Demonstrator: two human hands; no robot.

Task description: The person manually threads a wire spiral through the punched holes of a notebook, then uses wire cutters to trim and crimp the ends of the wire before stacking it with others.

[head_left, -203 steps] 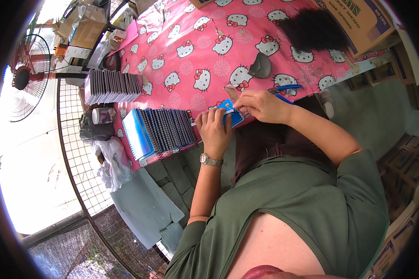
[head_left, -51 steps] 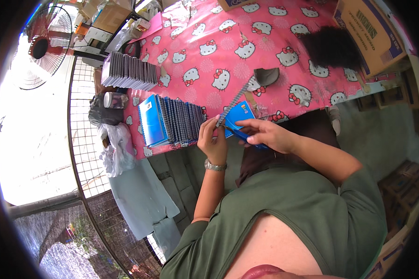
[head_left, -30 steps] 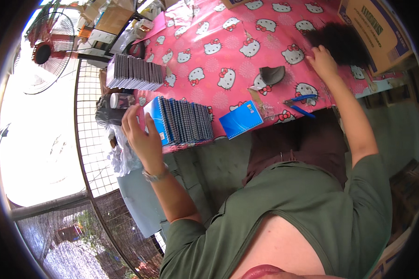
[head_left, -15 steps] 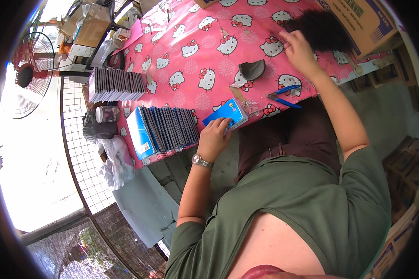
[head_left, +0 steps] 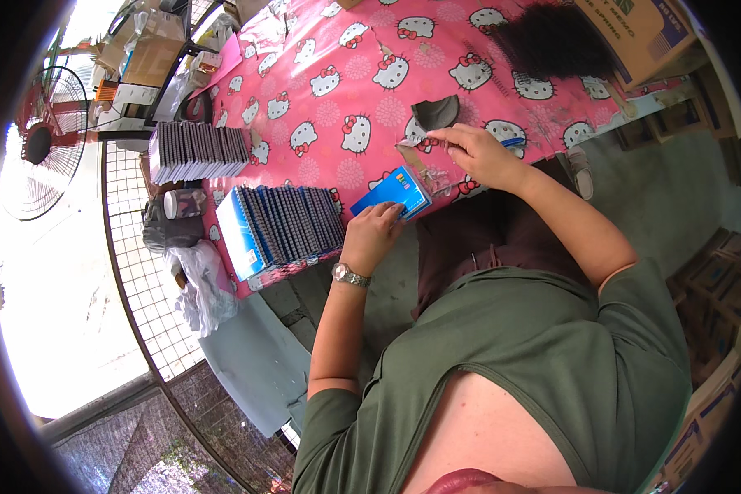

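Note:
My left hand (head_left: 374, 232), with a metal watch on its wrist, grips the near edge of a small blue-covered notepad (head_left: 391, 193) lying at the table's front edge. My right hand (head_left: 487, 158) is over the table to the right of the notepad. Its thumb and forefinger are pinched together; whatever thin thing may be between them is too small to make out. Just beyond those fingertips lies a dark grey curved piece (head_left: 436, 113). Blue-handled pliers (head_left: 512, 142) are mostly hidden behind the right hand.
Left of the notepad stands a row of blue spiral notepads (head_left: 292, 230), with another row of spiral notepads (head_left: 198, 151) behind it. A heap of black spiral coils (head_left: 556, 43) lies far right beside a cardboard box (head_left: 642, 37). A fan (head_left: 49, 144) stands at left.
My right hand has moved from beside the black heap toward me and left, near the notepad, now covering most of the pliers. The left hand stays on the notepad.

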